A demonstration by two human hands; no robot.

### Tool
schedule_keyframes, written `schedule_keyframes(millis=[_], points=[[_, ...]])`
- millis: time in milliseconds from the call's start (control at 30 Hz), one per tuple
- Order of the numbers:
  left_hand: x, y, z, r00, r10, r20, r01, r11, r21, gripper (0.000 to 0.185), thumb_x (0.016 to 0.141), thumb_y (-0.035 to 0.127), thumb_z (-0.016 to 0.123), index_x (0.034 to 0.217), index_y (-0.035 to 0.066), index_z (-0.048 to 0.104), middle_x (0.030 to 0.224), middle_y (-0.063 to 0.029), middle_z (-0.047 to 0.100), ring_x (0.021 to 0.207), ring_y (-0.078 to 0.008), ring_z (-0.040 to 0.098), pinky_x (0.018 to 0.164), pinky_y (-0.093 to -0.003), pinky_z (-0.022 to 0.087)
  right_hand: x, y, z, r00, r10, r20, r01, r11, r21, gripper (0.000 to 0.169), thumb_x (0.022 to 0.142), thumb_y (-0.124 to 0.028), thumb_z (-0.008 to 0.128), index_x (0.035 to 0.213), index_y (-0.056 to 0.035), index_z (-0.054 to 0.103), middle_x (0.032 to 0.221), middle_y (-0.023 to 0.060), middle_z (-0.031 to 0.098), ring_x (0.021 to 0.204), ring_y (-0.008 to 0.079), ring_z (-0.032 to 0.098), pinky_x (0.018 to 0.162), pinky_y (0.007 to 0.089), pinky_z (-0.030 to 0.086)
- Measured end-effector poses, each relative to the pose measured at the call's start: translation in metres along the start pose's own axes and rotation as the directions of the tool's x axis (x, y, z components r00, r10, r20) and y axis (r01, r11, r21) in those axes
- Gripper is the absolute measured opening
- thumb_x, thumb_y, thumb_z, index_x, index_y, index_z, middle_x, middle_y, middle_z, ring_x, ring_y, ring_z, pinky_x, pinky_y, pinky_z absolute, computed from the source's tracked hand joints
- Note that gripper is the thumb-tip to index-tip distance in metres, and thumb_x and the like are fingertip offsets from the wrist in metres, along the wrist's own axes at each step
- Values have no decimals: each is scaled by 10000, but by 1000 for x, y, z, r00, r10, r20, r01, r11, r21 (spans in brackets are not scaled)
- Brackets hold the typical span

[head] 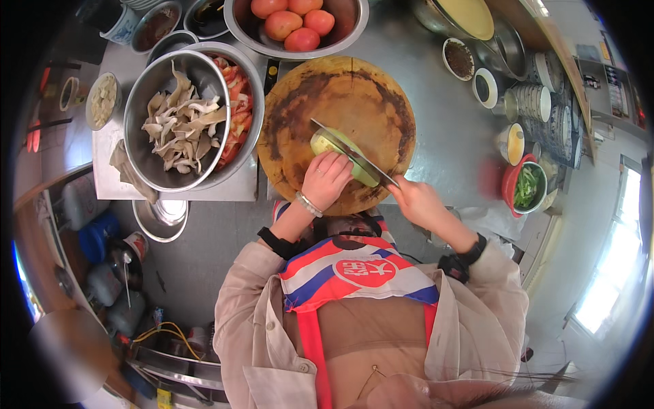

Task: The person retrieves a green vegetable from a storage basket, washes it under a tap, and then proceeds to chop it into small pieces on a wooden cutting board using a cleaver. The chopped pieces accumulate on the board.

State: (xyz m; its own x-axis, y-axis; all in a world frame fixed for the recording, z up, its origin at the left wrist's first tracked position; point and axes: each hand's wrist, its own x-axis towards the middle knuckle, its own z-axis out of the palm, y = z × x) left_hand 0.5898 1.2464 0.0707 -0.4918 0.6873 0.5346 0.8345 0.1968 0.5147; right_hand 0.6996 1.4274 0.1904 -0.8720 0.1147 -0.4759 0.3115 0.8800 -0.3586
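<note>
A pale green vegetable (368, 171), its kind unclear, lies on a round wooden chopping block (352, 92). My left hand (327, 180) rests on its near side, fingers bent, pressing it to the block. My right hand (416, 199) grips the handle of a kitchen knife (352, 153), whose blade lies across the vegetable from upper left to lower right. How deep the edge sits in it cannot be told. The knife handle is mostly hidden in my fist.
A steel bowl of torn oyster mushrooms (179, 128) overlaps a bowl of cut tomatoes (240, 117) on the left. Whole tomatoes (283, 25) fill a bowl beyond the block. Right of it stand small sauce bowls (459, 59), stacked bowls (531, 102) and chopped green vegetables (525, 186).
</note>
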Motion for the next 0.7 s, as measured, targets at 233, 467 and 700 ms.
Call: schedule_keyframes(millis=[233,467,700], points=[[-15,6,-11,999,-34,15,33,997,75,352,639,147,725,968,88,614,963,-60,533,938,-258,524,862,-408,430,15,42,47,981,-87,-174,119,976,184,245,915,-251,526,846,-16,514,611,146,586,544,342,583,490,423,457],[3,13,-10,979,-61,196,37,992,122,433,711,234,676,1102,72,583,1116,-73,529,1112,-268,466,1018,-457,332,-24,42,-12,874,420,-246,-57,590,805,227,948,-212,502,827,-23,529,578,2,523,436,67,468,414,235,381],[42,-16,33,834,72,548,-275,915,297,597,717,164,643,1289,131,477,1385,-55,415,1320,-270,318,1093,-445,240,-71,66,-4,734,650,-199,38,253,967,284,958,-270,483,811,-27,491,559,32,502,390,99,460,380,241,360]])
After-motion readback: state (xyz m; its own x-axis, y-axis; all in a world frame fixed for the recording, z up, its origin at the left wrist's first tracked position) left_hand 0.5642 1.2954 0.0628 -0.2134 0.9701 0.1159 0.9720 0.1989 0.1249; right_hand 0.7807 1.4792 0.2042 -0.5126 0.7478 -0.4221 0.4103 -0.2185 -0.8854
